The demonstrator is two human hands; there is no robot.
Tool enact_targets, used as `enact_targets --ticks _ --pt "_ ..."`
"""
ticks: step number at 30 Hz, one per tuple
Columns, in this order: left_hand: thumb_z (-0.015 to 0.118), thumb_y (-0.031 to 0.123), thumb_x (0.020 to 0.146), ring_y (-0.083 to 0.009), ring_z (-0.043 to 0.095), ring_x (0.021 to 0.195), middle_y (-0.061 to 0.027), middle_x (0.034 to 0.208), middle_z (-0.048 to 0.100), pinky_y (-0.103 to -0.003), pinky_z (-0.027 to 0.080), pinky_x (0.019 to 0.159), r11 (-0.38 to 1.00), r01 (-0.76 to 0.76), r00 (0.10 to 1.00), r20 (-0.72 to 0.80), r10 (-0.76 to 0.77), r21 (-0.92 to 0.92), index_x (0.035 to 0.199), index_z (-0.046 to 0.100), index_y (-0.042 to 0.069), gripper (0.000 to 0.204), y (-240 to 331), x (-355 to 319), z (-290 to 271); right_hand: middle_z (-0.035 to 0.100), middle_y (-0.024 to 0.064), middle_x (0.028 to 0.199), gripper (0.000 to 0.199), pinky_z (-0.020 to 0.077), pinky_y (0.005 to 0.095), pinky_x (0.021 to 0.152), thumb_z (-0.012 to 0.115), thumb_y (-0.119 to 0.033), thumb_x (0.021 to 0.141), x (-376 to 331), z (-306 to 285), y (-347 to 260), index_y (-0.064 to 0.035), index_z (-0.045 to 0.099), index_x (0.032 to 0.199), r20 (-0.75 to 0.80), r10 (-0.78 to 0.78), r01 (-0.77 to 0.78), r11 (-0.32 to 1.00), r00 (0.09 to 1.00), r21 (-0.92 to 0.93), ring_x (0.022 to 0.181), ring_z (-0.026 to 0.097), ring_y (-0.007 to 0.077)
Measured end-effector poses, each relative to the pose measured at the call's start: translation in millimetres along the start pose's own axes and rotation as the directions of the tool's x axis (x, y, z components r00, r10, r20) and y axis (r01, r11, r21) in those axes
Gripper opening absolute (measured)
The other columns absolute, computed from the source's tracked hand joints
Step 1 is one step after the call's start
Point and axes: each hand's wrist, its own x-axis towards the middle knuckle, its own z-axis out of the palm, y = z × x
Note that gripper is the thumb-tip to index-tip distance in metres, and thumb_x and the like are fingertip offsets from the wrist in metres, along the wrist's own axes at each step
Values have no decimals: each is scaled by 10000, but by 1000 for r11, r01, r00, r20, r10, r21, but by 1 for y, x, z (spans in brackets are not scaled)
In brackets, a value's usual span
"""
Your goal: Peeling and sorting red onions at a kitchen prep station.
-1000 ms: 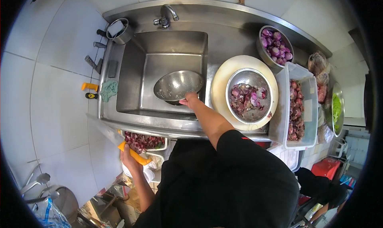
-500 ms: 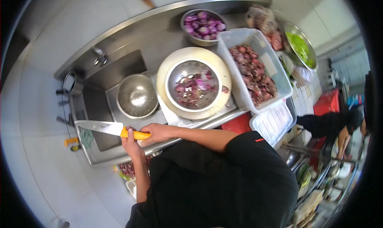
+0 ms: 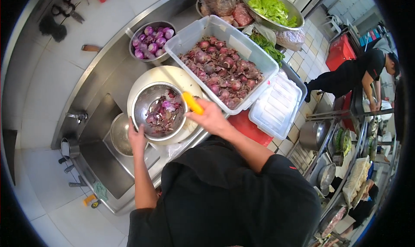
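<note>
My left hand (image 3: 137, 137) grips the near-left rim of a metal colander (image 3: 139, 101) with its thumb at the edge. Onion skins and purple scraps (image 3: 162, 116) lie inside it. The colander rests on a thick, round, off-white chopping board (image 3: 190, 80). In my right hand (image 3: 212, 118) is a knife by its yellow handle (image 3: 193, 103), just right of the colander; its blade cannot be made out. Right of the board a clear plastic bin (image 3: 264, 70) holds many unpeeled red onions (image 3: 227, 65). Behind the board, peeled purple onions (image 3: 154, 42) fill a steel bowl (image 3: 137, 57).
Left is a steel sink (image 3: 93, 160) with a metal bowl (image 3: 121, 137) and a tap (image 3: 78, 116). A bowl of green leaves (image 3: 276, 11) and bagged food (image 3: 218, 3) stand far right. A plastic lid (image 3: 276, 104) lies near the bin. A co-worker (image 3: 359, 72) bends at a rack.
The knife has gone from in front of me over the sink to the right of the colander, now in my right hand alone. My left hand has moved onto the colander. The view has turned.
</note>
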Motion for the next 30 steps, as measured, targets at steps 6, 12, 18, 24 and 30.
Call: enact_targets --ticks 6,12,18,24,30 --pt "678 132 845 -323 540 1230 -239 1320 556 -401 408 1032 973 12 1000 5 -14 230 1354 489 -46 572 57 2 34 566 -10 797 275 441 235 640 746 -185 845 -13 -108 22 -14 614 1016 -280 39 32 969 959 247 711 516 67" --pt "669 127 845 -335 545 1198 -206 1255 590 -379 390 1052 912 -410 899 175 401 16 1263 573 -17 453 179 54 113 514 -40 650 232 382 219 443 700 -163 886 -17 -174 19 -18 595 1033 -496 220 -19 926 840 378 480 444 51" --pt "604 70 827 -375 542 1179 -222 1236 594 -401 426 1011 595 -798 522 604 602 96 1195 611 -2 375 217 149 262 504 -36 610 220 361 226 408 670 -173 906 -32 -179 33 -19 597 1044 -416 217 -72 939 883 338 459 453 54" --pt "608 71 757 -419 565 1118 -261 1159 610 -433 449 956 583 -650 595 804 -8 487 1121 615 -22 376 180 204 317 492 -42 607 207 372 226 428 652 -173 916 -51 -168 49 -36 595 1061 -316 368 -212 875 874 435 476 452 55" --pt "671 145 729 -439 582 1056 -263 1073 627 -486 466 873 670 -647 607 777 165 364 1170 473 30 497 214 169 274 497 -37 625 228 381 220 433 639 -170 925 -55 -163 50 -40 574 1100 -301 377 -220 868 876 446 485 453 54"
